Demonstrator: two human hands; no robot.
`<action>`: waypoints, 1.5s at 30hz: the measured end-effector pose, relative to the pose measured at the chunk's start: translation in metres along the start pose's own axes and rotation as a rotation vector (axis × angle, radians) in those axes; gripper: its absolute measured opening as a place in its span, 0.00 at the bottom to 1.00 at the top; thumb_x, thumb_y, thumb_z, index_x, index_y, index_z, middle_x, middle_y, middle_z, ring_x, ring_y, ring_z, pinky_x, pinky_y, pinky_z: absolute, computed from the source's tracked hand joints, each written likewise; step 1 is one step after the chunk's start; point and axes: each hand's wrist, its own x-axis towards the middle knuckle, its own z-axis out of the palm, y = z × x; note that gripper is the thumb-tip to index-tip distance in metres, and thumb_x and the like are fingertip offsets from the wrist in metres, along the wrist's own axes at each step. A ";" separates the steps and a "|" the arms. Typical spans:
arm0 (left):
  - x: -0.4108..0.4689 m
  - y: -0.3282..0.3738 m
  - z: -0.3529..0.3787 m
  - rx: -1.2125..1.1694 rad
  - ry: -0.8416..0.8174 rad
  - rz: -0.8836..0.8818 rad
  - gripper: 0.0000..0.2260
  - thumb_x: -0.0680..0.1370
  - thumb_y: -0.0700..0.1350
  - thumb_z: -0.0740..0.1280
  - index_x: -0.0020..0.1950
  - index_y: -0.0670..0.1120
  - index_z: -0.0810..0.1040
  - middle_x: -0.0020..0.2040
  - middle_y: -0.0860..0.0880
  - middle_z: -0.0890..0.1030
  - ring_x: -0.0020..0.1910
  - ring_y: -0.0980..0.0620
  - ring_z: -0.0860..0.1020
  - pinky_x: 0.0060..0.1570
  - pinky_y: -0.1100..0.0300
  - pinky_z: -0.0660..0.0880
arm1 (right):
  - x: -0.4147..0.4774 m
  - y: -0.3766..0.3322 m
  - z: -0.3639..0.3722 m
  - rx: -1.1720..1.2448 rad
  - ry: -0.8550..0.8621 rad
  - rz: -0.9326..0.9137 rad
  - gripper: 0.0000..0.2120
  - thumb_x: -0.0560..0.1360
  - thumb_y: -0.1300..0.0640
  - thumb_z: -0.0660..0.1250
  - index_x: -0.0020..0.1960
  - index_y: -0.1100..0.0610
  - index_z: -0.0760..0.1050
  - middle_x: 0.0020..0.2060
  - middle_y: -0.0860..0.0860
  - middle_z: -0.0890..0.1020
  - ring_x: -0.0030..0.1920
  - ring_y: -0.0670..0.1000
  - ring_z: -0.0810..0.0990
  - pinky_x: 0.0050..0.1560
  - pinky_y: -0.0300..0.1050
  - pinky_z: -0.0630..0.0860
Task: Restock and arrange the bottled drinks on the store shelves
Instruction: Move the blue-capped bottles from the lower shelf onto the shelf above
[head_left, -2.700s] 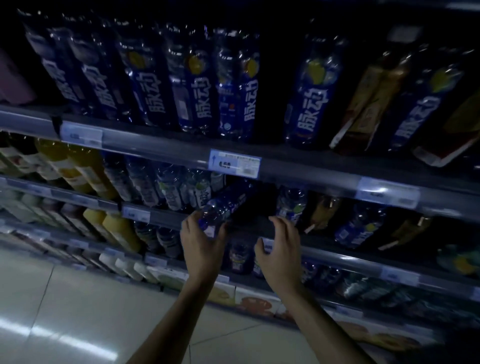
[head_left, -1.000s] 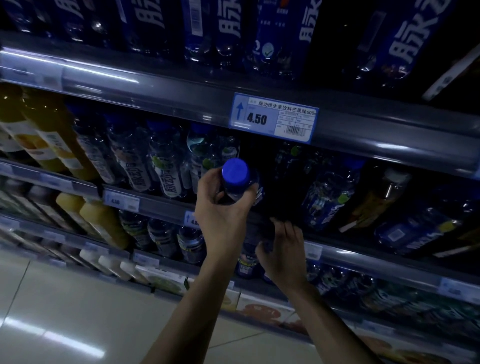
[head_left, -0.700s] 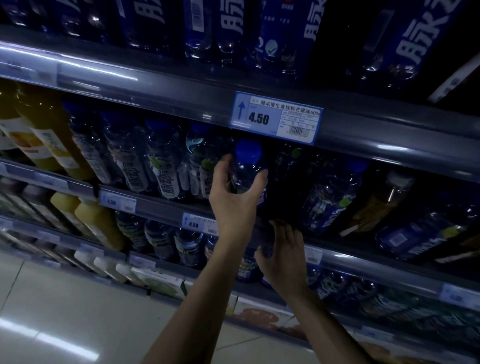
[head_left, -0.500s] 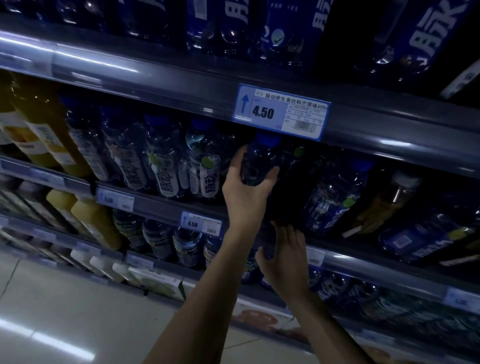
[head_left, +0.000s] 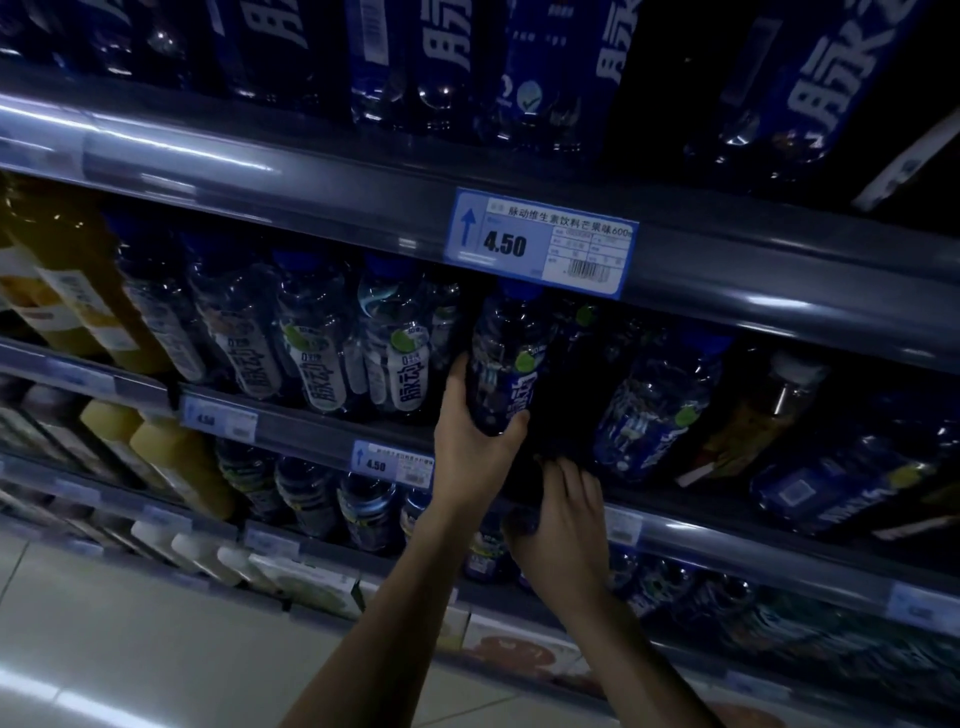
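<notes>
A dark blue bottle with a blue cap stands upright at the front of the middle shelf, just under the 4.50 price tag. My left hand grips its lower body from below and the left. My right hand lies with straight fingers against the shelf's front rail just right of that bottle, fingertips in the dark gap beside it. Pale-labelled bottles stand in a row to the left.
Large blue bottles fill the top shelf. Yellow juice bottles stand at the far left. A blue bottle and an amber bottle lean to the right. Lower shelves hold more bottles and cartons. Pale floor lies below.
My left hand has pushed the blue bottle up and back from in front of the shelf into the row, sliding down to its lower body. My right hand stayed at the rail.
</notes>
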 end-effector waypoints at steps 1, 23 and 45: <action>0.002 -0.001 -0.001 0.006 0.009 0.004 0.37 0.73 0.47 0.73 0.75 0.56 0.56 0.70 0.54 0.69 0.67 0.58 0.69 0.63 0.53 0.73 | 0.000 0.000 0.000 0.006 0.000 0.001 0.30 0.68 0.52 0.70 0.66 0.63 0.69 0.62 0.57 0.74 0.63 0.59 0.70 0.65 0.51 0.69; 0.002 -0.005 0.004 0.173 0.007 -0.025 0.28 0.67 0.53 0.76 0.64 0.53 0.69 0.51 0.62 0.75 0.52 0.66 0.76 0.45 0.74 0.73 | -0.002 0.002 -0.006 0.011 -0.040 -0.018 0.29 0.69 0.50 0.69 0.65 0.63 0.69 0.61 0.57 0.74 0.61 0.60 0.70 0.63 0.53 0.69; 0.011 -0.010 0.009 0.206 -0.193 0.059 0.23 0.73 0.47 0.72 0.67 0.49 0.70 0.60 0.49 0.76 0.59 0.52 0.76 0.58 0.54 0.76 | -0.001 0.004 -0.005 0.008 -0.073 -0.021 0.33 0.70 0.49 0.66 0.71 0.62 0.63 0.68 0.56 0.69 0.66 0.58 0.65 0.68 0.49 0.62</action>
